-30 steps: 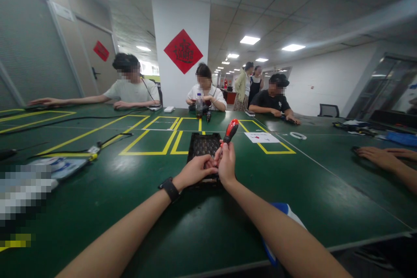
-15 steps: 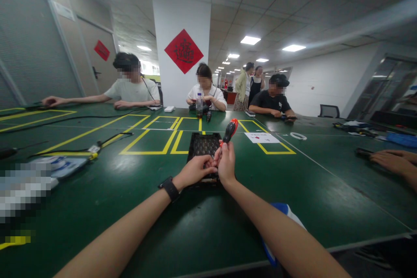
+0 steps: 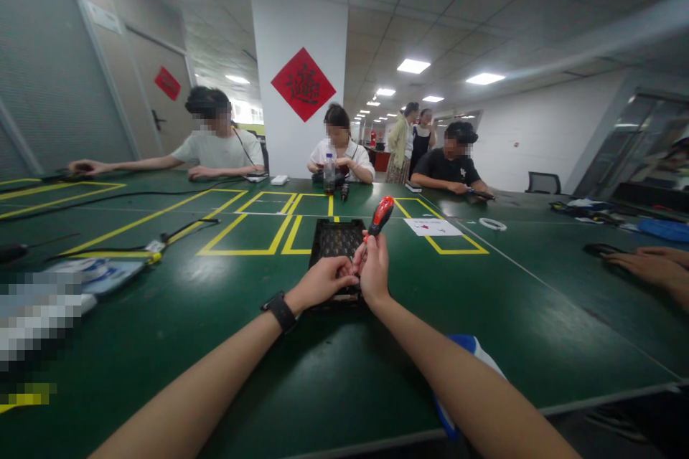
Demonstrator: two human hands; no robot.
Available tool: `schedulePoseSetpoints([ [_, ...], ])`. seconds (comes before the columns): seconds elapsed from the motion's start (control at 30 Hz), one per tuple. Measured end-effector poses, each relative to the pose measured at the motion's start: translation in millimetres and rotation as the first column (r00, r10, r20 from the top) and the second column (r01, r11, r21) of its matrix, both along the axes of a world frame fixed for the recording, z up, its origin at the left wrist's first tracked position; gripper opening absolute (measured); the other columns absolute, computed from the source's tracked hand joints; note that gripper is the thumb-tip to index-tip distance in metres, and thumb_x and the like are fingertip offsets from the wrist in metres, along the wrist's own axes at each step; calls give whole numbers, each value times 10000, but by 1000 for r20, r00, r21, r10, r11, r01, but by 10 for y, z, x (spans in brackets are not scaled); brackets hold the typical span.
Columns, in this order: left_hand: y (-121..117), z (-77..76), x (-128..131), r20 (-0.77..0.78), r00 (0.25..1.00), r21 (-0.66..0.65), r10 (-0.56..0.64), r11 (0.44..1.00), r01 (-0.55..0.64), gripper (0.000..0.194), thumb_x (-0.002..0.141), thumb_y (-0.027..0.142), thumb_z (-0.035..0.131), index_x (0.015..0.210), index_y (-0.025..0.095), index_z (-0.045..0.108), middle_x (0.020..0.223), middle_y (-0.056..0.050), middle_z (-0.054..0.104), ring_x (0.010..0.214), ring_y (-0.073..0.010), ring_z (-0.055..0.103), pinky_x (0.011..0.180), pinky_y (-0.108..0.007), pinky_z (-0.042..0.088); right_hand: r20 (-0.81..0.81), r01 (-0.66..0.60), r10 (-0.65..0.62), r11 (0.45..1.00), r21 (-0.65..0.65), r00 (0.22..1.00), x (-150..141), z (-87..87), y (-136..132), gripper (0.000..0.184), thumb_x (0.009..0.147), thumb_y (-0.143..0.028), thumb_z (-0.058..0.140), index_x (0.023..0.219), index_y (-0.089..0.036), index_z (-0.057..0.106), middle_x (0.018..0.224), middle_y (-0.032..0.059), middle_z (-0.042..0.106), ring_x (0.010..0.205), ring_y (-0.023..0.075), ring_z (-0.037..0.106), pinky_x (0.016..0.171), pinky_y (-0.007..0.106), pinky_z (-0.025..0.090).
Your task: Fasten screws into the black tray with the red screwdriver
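Note:
My right hand (image 3: 375, 271) is closed around a screwdriver (image 3: 382, 216) with a red and black handle. The handle tilts up and away to the right, and its tip is hidden among my fingers. Beside it, my left hand (image 3: 326, 280), below a black watch strap, is closed in a pinch with its fingertips meeting those of the right; whatever they hold is hidden. Both hands are over the near part of a black tray (image 3: 313, 242) whose inside shows a pattern of round cells. My hands cover much of that tray.
Yellow tape (image 3: 237, 252) marks rectangles on the green table (image 3: 226, 344). A white paper sheet (image 3: 433, 227) and a white ring (image 3: 492, 224) lie right of the tray. Cables (image 3: 186, 229) and bags are at left. A co-worker's hands (image 3: 646, 267) rest on a dark object at right; others sit opposite.
My hands, the screwdriver and the tray keep their places. At the right edge, the co-worker's hands and the dark object under them have shifted slightly.

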State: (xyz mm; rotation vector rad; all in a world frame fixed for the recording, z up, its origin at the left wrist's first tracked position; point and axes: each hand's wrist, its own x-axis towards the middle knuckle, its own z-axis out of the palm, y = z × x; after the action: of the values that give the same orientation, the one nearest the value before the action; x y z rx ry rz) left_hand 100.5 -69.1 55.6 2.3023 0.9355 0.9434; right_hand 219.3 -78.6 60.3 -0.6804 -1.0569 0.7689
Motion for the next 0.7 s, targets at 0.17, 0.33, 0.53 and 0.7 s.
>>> schedulePoseSetpoints([
  [0.17,-13,36,-13,18,995,11,-97,995,97,192,774,281,493,729,129,602,692,-11,611,652,-121,526,633,-211,383,3,-22,22,1000,-12,1000,-2,27,-15,296,845,-442,330,957,-195,449,487,-87,422,343,46,348,341,146,301],
  [0.33,-13,28,0,12,998,14,-59,998,59,196,753,320,528,776,140,601,708,-14,612,652,-127,532,623,-215,390,9,3,-3,1000,1,1000,-2,20,-16,275,849,-432,332,931,-197,452,492,-86,425,349,42,349,348,142,301],
  [0.53,0,1,-9,-18,1000,39,-25,999,26,196,740,329,546,727,138,586,670,-3,600,612,-117,513,587,-206,371,11,-17,17,1000,5,1000,0,3,-2,274,854,-428,328,953,-202,446,495,-87,422,346,45,343,350,149,310],
  [0.7,-9,18,-9,-10,995,27,-95,995,95,196,789,280,480,747,137,607,716,-12,629,666,-122,542,637,-207,381,20,-8,8,1000,-1,1000,5,17,-7,270,854,-426,329,938,-203,454,499,-86,418,352,42,346,349,143,296],
])
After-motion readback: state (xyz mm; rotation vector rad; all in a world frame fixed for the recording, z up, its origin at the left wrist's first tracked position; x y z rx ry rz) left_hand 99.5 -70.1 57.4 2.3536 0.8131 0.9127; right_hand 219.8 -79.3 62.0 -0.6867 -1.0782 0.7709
